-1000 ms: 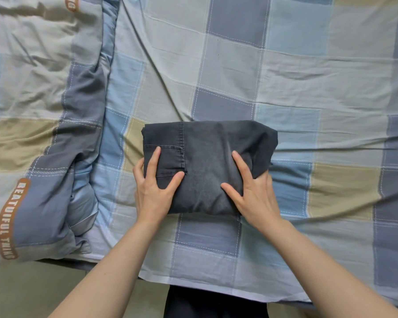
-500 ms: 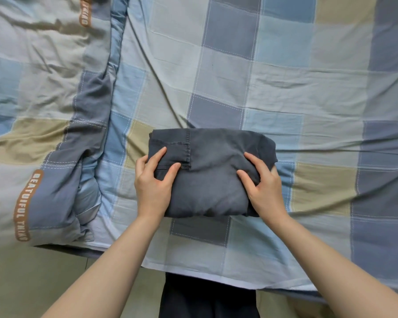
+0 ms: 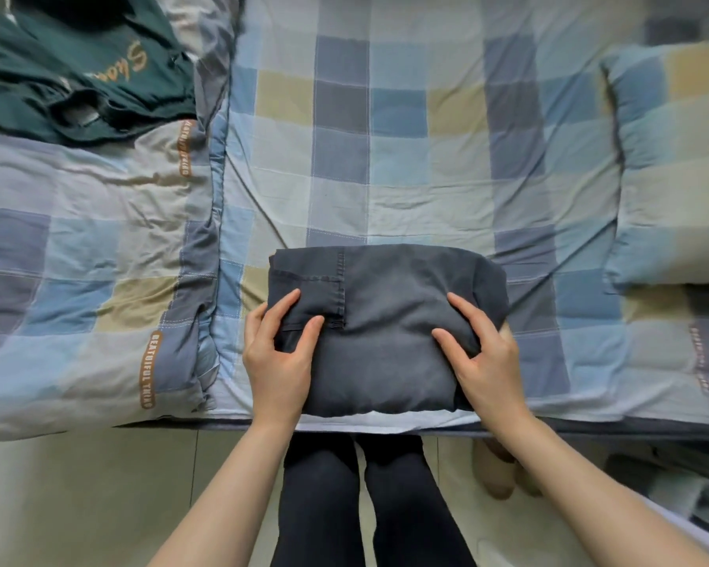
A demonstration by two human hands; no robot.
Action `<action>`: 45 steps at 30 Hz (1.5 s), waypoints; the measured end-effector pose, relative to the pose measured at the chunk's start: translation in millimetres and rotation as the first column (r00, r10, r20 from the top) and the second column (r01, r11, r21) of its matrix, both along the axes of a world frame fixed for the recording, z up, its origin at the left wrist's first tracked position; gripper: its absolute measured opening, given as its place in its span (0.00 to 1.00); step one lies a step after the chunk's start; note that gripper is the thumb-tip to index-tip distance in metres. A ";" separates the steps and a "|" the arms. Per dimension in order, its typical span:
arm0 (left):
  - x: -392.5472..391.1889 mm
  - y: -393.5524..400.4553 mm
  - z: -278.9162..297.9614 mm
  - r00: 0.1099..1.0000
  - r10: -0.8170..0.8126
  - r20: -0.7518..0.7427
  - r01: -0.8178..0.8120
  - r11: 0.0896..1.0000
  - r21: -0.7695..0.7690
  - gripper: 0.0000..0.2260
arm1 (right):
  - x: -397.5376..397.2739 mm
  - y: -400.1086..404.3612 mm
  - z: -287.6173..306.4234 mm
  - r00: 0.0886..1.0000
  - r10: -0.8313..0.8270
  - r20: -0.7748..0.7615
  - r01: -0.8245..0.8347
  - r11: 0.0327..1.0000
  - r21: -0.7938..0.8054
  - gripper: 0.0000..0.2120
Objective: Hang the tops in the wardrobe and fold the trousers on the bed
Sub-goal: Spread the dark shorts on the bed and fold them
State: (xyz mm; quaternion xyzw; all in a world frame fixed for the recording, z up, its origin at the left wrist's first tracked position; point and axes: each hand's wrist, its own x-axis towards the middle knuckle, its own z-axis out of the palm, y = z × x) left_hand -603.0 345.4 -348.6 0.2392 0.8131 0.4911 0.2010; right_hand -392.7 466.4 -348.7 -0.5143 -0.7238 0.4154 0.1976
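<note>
Folded trousers (image 3: 389,333) lie between left hand (image 3: 277,362) and right hand (image 3: 484,358), both gripping their ends.

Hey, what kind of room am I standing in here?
Most likely a bedroom: a bed with a blue, grey and tan checked sheet, a matching checked pillow and quilt, and folded dark grey trousers under both hands.

Dark green top (image 3: 78,71): cut off by the upper left edge; lettering only partly legible. Pillow (image 3: 672,165): cut off at the right edge. Folded trousers (image 3: 385,321): outer corners hidden beneath left hand (image 3: 277,362) and right hand (image 3: 488,358). Clutter (image 3: 672,484) at lower right: blurred, unidentifiable. Pale objects (image 3: 494,472) on floor: partly hidden behind right forearm.
</note>
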 end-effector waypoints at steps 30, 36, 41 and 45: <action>158.1 -84.7 230.7 0.192 -0.979 -0.064 0.961 0.175 0.213 0.14 | 110.9 -382.9 222.9 -0.047 -0.964 -0.263 0.999 -0.045 -0.014 0.12; 253.6 -177.1 239.2 -0.065 -0.997 -0.051 0.971 -0.075 0.228 0.15 | 152.8 -509.5 230.2 -0.322 -0.906 -0.274 0.945 -0.324 -0.040 0.12; 334.8 -283.3 234.5 -0.256 -0.967 0.004 0.946 -0.249 0.208 0.15 | 192.8 -633.7 234.2 -0.491 -0.843 -0.220 0.862 -0.507 0.016 0.11; 396.5 -363.8 227.9 -0.398 -0.916 0.050 0.898 -0.378 0.224 0.15 | 221.0 -720.8 235.1 -0.616 -0.762 -0.197 0.775 -0.631 0.019 0.11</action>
